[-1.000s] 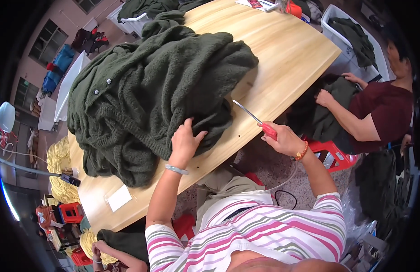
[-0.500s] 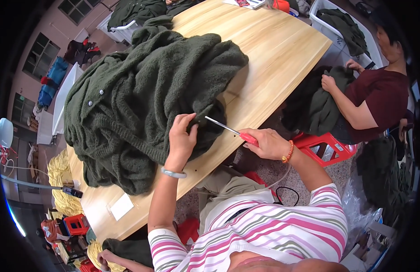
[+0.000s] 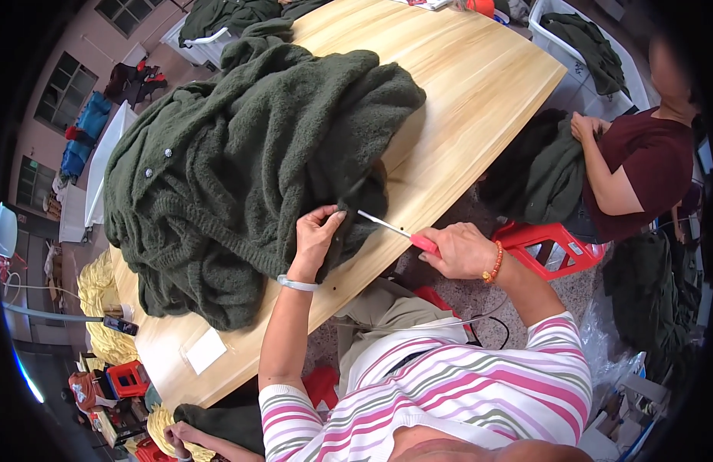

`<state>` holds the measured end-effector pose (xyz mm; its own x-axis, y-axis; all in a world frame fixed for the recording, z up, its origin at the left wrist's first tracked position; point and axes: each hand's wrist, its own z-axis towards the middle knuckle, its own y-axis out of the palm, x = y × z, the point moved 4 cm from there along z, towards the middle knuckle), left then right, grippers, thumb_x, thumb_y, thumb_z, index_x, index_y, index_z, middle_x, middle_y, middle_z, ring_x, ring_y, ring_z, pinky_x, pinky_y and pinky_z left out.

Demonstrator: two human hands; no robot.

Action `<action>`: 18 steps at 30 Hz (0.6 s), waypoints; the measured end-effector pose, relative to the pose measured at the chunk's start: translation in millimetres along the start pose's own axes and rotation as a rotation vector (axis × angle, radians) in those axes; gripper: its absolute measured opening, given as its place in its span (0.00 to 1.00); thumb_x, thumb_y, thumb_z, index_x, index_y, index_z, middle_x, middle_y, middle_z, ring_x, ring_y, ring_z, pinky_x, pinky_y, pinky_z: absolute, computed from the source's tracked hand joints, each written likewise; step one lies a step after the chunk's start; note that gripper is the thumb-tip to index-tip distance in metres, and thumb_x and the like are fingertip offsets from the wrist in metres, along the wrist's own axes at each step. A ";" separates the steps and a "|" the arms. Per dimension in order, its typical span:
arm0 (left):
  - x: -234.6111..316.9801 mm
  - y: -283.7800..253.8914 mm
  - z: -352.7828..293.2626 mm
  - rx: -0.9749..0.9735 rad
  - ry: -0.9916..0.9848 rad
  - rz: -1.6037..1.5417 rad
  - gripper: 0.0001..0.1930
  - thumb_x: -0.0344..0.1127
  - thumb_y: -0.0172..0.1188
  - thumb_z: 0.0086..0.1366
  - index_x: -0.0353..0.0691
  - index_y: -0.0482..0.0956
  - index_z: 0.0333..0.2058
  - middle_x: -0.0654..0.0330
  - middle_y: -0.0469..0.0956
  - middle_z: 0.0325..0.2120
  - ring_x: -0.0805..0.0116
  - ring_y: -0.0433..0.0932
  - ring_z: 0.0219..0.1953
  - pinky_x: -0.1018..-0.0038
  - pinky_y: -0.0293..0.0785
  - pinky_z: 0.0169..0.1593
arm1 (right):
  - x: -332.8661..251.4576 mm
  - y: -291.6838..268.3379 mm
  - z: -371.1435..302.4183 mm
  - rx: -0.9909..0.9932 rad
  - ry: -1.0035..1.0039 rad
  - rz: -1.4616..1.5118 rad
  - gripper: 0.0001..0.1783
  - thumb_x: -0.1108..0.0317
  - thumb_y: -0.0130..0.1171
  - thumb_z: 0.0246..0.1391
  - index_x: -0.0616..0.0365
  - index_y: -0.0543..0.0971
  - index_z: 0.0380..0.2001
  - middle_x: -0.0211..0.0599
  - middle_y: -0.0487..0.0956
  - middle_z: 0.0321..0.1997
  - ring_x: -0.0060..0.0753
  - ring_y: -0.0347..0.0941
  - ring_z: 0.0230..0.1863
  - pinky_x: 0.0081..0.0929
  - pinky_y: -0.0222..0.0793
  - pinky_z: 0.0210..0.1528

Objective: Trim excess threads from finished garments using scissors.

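Observation:
A big pile of dark green knitted sweaters (image 3: pixel 241 162) lies on a light wooden table (image 3: pixel 464 85). My left hand (image 3: pixel 316 235) pinches the edge of the nearest sweater at the table's front edge. My right hand (image 3: pixel 458 250) grips red-handled scissors (image 3: pixel 395 231), whose blades point left and reach the knit just beside my left fingers. A pale bracelet sits on my left wrist and an orange bead bracelet on my right.
A person in a dark red shirt (image 3: pixel 641 165) sits at the right with a green sweater in the lap. A red plastic stool (image 3: pixel 552 242) stands beside me. A white bin (image 3: pixel 595 38) of green garments is at the top right. Yellow yarn (image 3: pixel 98 308) lies at the left.
My right hand has brought the scissors left and down toward my left hand. My left hand shifted from lying flat on the pile to pinching the sweater's edge.

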<state>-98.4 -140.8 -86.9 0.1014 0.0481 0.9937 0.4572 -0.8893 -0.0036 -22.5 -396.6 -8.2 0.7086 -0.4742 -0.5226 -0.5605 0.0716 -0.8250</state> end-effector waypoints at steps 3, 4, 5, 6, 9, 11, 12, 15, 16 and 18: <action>-2.3 0.2 -2.9 -0.002 0.011 0.006 0.09 0.29 0.62 0.60 0.32 0.80 0.38 0.67 0.79 0.29 0.83 0.74 0.30 0.84 0.71 0.37 | -5.9 -2.2 2.1 0.054 0.002 -0.009 0.16 0.59 0.54 0.53 0.56 0.74 0.42 0.52 0.79 0.30 0.55 0.76 0.37 0.47 0.69 0.42; -3.3 0.5 -3.4 -0.014 -0.005 -0.008 0.09 0.31 0.61 0.61 0.32 0.80 0.38 0.68 0.79 0.29 0.83 0.73 0.29 0.85 0.70 0.35 | -10.7 -3.4 1.8 -0.009 -0.006 -0.009 0.16 0.59 0.54 0.53 0.56 0.74 0.42 0.52 0.79 0.30 0.56 0.76 0.37 0.47 0.69 0.43; -3.7 2.3 -4.2 -0.027 -0.019 -0.025 0.10 0.32 0.61 0.62 0.32 0.81 0.38 0.68 0.79 0.28 0.84 0.72 0.28 0.85 0.69 0.34 | -13.5 -3.3 -0.1 -0.072 -0.012 -0.011 0.17 0.59 0.54 0.53 0.56 0.73 0.43 0.52 0.79 0.30 0.56 0.76 0.37 0.47 0.69 0.43; -4.7 4.0 -6.0 -0.036 -0.060 -0.081 0.10 0.35 0.59 0.63 0.32 0.81 0.37 0.68 0.78 0.28 0.83 0.71 0.28 0.84 0.69 0.33 | -11.4 0.3 -0.1 -0.071 -0.010 -0.013 0.17 0.59 0.54 0.53 0.56 0.73 0.43 0.52 0.79 0.30 0.56 0.76 0.37 0.47 0.69 0.43; -8.1 -2.6 -7.5 0.013 -0.051 -0.172 0.11 0.37 0.58 0.64 0.34 0.81 0.35 0.69 0.78 0.27 0.83 0.71 0.28 0.83 0.69 0.34 | -4.8 5.1 1.3 0.061 0.013 -0.065 0.17 0.59 0.54 0.53 0.55 0.73 0.43 0.53 0.78 0.28 0.56 0.76 0.36 0.48 0.69 0.43; -3.1 -3.9 -11.6 0.036 -0.055 -0.202 0.13 0.40 0.56 0.66 0.35 0.80 0.34 0.68 0.77 0.26 0.82 0.71 0.28 0.82 0.69 0.34 | -7.5 6.9 -0.7 0.000 -0.007 0.006 0.17 0.60 0.55 0.53 0.55 0.73 0.44 0.53 0.78 0.27 0.57 0.76 0.35 0.48 0.70 0.40; 9.6 -0.5 -18.6 0.017 -0.074 0.010 0.14 0.41 0.56 0.66 0.34 0.80 0.35 0.67 0.77 0.26 0.81 0.71 0.28 0.81 0.70 0.34 | -7.4 9.0 -2.2 -0.007 -0.007 0.006 0.17 0.60 0.55 0.53 0.55 0.73 0.44 0.53 0.78 0.27 0.57 0.76 0.35 0.48 0.70 0.40; 30.3 15.6 -46.7 0.073 0.180 0.537 0.16 0.39 0.61 0.60 0.29 0.78 0.36 0.55 0.79 0.30 0.69 0.76 0.30 0.71 0.72 0.37 | -3.7 11.5 -5.5 0.089 -0.015 0.021 0.18 0.59 0.55 0.52 0.56 0.73 0.44 0.53 0.78 0.27 0.56 0.76 0.33 0.49 0.70 0.38; 32.3 17.8 -55.3 0.104 0.340 0.735 0.15 0.38 0.61 0.60 0.29 0.78 0.36 0.57 0.79 0.30 0.73 0.75 0.32 0.74 0.72 0.37 | -1.0 13.4 -6.3 0.116 -0.022 0.007 0.18 0.59 0.56 0.52 0.55 0.73 0.44 0.51 0.78 0.26 0.56 0.76 0.32 0.48 0.71 0.36; 30.1 16.2 -65.4 0.148 0.498 0.933 0.14 0.36 0.62 0.60 0.29 0.78 0.36 0.60 0.79 0.29 0.77 0.75 0.34 0.76 0.71 0.37 | -2.1 15.4 -6.4 0.130 -0.038 -0.018 0.18 0.58 0.57 0.51 0.53 0.73 0.43 0.50 0.78 0.26 0.55 0.76 0.31 0.47 0.71 0.34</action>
<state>-145.7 -183.5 -49.6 0.1098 -0.8442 0.5246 0.4913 -0.4128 -0.7670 -35.3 -400.0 -18.4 0.7355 -0.4427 -0.5129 -0.4887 0.1777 -0.8542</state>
